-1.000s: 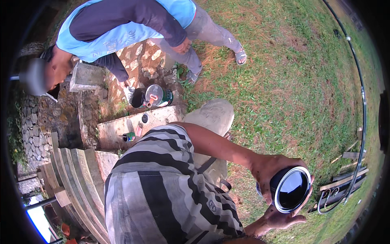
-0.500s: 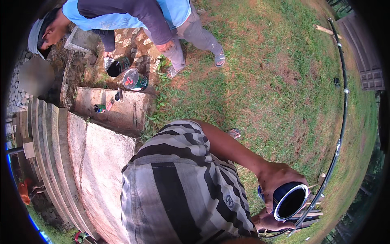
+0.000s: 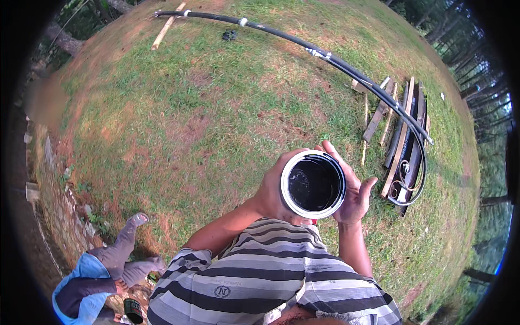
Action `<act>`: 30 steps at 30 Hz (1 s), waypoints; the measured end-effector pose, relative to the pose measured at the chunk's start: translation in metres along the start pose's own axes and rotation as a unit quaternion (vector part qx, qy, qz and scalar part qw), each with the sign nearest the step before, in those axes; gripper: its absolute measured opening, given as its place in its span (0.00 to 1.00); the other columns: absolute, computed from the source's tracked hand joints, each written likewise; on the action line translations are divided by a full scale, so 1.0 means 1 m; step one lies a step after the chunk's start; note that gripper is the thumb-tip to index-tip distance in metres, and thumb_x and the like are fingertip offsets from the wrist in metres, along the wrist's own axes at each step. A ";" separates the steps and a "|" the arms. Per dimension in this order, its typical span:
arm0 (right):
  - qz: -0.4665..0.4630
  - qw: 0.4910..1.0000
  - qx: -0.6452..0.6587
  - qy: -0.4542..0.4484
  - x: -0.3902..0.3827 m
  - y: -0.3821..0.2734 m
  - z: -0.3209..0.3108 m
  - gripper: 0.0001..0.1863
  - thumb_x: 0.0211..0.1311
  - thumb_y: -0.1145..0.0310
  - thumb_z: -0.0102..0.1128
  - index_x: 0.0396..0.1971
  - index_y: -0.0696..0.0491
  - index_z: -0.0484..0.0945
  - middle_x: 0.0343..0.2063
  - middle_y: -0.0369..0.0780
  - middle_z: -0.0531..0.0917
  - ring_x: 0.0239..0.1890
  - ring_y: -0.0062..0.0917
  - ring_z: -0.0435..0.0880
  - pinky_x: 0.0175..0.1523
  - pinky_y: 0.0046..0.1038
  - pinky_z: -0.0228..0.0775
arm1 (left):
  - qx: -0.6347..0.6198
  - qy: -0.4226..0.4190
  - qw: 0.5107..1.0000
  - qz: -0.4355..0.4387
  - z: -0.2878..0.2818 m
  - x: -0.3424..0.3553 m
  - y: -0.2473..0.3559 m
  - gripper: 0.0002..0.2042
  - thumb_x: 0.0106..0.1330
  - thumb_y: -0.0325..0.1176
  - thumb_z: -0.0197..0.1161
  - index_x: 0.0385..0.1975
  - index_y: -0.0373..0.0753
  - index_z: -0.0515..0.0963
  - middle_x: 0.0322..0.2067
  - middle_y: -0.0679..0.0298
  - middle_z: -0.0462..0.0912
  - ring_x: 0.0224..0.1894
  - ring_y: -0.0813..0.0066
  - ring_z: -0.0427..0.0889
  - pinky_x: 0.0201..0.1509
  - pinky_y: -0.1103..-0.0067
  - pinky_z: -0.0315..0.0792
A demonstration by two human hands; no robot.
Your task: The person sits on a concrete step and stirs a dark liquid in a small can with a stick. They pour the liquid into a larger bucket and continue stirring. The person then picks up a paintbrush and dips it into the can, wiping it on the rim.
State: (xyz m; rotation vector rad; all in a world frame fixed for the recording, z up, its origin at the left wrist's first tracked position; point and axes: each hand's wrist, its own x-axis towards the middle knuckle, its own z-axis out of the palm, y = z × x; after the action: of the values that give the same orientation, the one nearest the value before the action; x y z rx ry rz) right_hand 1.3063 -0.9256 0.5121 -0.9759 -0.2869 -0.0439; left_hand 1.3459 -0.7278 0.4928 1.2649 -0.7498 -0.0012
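A round paint can (image 3: 287, 205) with a pale metal rim is held in front of my chest, its open mouth facing up. Its inside looks black and glossy, as if wet. My left hand (image 3: 271, 187) is wrapped round the can's left side. Along the right side lies my right hand (image 3: 353, 199), its fingers stretched out beside the can and its thumb sticking out away from it. How much of the can's weight the right hand bears cannot be told. The can's underside is hidden.
At lower left a person (image 3: 89, 290) in blue and dark clothing bends beside a dark green can (image 3: 132, 310). A long black pipe (image 3: 281, 37) curves over the grass. Wooden planks (image 3: 398, 146) and dark lengths lie to the right. Trees stand beyond.
My view has swung right, from the stone ledge and co-worker to the grass. The can now appears in the middle, between my hands, its mouth facing up more squarely.
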 end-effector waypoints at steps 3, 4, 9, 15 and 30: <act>-0.032 0.999 -0.019 -0.025 0.073 -0.023 -0.087 0.58 0.72 0.22 0.20 0.70 0.65 0.70 0.77 0.58 0.58 0.80 0.49 0.55 0.83 0.51 0.42 | 0.002 0.005 1.000 -0.013 0.022 0.090 -0.067 0.67 0.36 0.61 0.89 0.72 0.26 0.57 0.65 0.46 0.73 0.66 0.55 0.77 0.71 0.64 0.71; -0.030 0.998 -0.039 -0.037 0.100 -0.031 -0.112 0.58 0.72 0.23 0.20 0.70 0.65 0.70 0.77 0.58 0.57 0.81 0.48 0.54 0.83 0.51 0.41 | 0.015 0.002 1.000 0.023 0.028 0.120 -0.086 0.66 0.37 0.60 0.89 0.72 0.26 0.57 0.65 0.46 0.73 0.67 0.55 0.77 0.72 0.63 0.70; 0.010 0.997 -0.060 -0.047 0.235 -0.056 -0.199 0.56 0.73 0.24 0.20 0.70 0.63 0.71 0.77 0.58 0.58 0.80 0.51 0.56 0.82 0.53 0.44 | 0.105 0.016 0.994 0.002 0.016 0.242 -0.153 0.70 0.34 0.63 0.89 0.73 0.27 0.56 0.66 0.47 0.71 0.68 0.55 0.74 0.74 0.62 0.68; 0.035 0.998 0.013 0.045 0.377 -0.060 -0.303 0.59 0.72 0.22 0.19 0.69 0.65 0.71 0.77 0.59 0.56 0.79 0.53 0.57 0.80 0.57 0.51 | 0.063 0.061 0.996 -0.003 0.003 0.406 -0.245 0.65 0.35 0.66 0.87 0.72 0.32 0.61 0.63 0.49 0.77 0.63 0.56 0.82 0.67 0.65 0.75; 0.058 0.998 0.019 0.016 0.780 -0.040 -0.506 0.48 0.78 0.31 0.24 0.72 0.60 0.68 0.80 0.51 0.53 0.80 0.47 0.55 0.83 0.54 0.46 | 0.182 0.264 0.946 0.038 -0.093 0.749 -0.458 0.64 0.39 0.74 0.79 0.70 0.32 0.63 0.59 0.50 0.80 0.59 0.56 0.84 0.64 0.65 0.77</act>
State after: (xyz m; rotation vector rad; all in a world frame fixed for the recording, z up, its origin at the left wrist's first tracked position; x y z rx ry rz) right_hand 2.1609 -1.2923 0.4812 -0.9523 -0.2014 0.0511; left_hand 2.1470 -1.0970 0.4711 1.4957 -0.3354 0.5421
